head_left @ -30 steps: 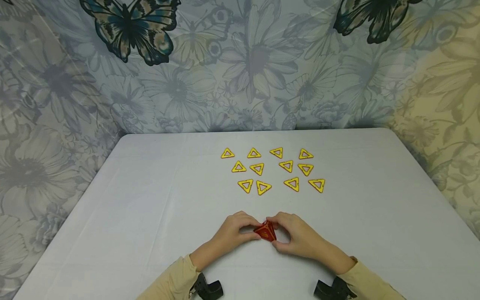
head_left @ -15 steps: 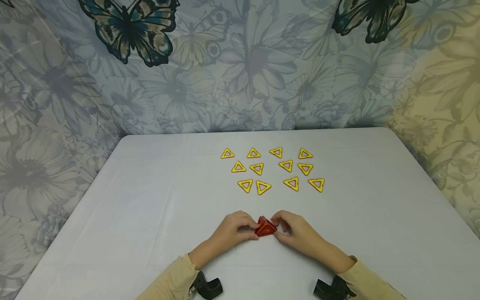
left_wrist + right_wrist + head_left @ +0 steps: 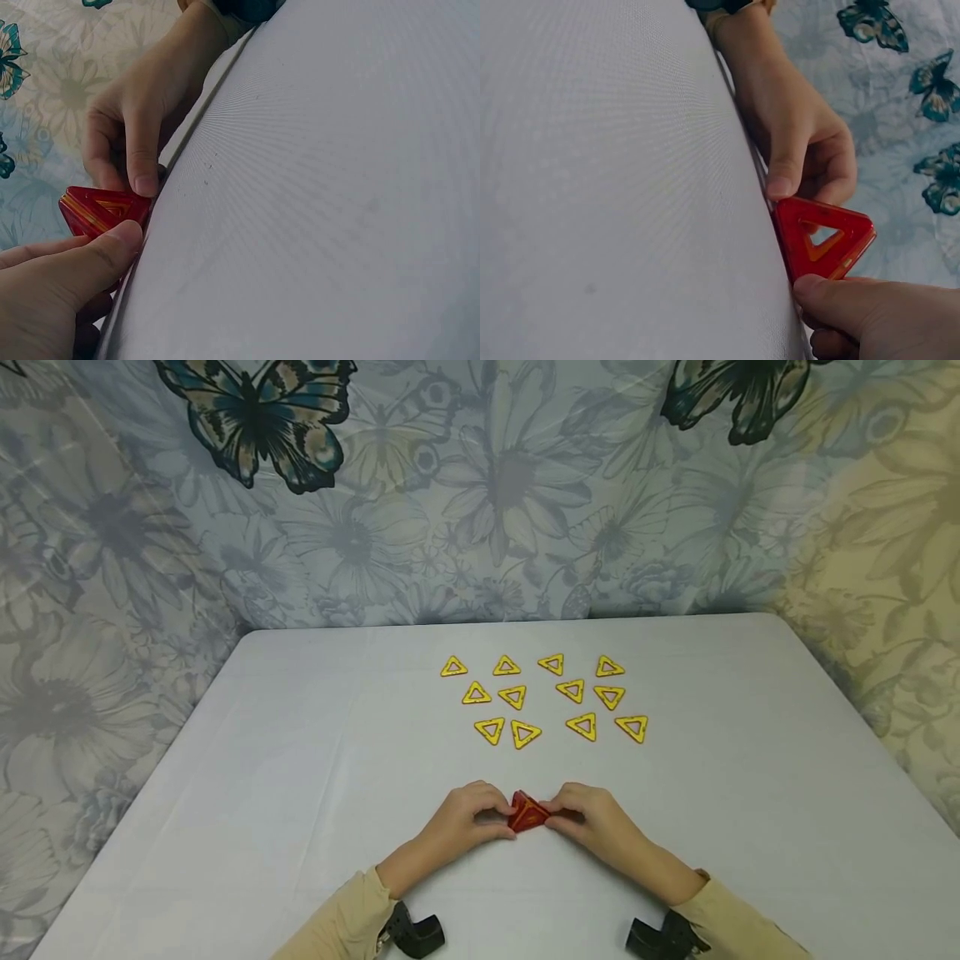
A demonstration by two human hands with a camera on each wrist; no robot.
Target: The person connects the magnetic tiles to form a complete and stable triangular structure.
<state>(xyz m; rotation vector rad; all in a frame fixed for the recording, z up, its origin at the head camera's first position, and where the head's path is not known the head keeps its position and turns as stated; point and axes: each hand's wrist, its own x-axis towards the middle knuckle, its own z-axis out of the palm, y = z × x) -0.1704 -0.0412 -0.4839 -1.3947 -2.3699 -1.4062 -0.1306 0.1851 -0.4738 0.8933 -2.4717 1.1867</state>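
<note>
A small red pyramid (image 3: 527,814) of triangular magnetic tiles with open centres stands on the table between both hands. Its left corner is pinched by my left hand (image 3: 472,814), thumb in front and fingers behind. At the opposite corner my right hand (image 3: 592,817) pinches with thumb and index finger. In the left wrist view the pyramid (image 3: 105,211) shows orange-yellow inner edges, and the left thumb covers its lower corner. From the right wrist view, one red tile face (image 3: 821,236) has a see-through triangular hole. Several yellow triangular tiles (image 3: 489,731) lie flat beyond the hands.
The yellow tiles lie in loose rows towards the back middle of the white-covered table (image 3: 262,760). Behind its far edge hangs flowered wall cloth (image 3: 517,527) with butterflies. Black wrist devices (image 3: 416,935) sit under both sleeves.
The red pyramid has been turned and shifted slightly left. My right hand loosened its wider hold, then took a closer pinch on the right corner. My left hand stays nearly still.
</note>
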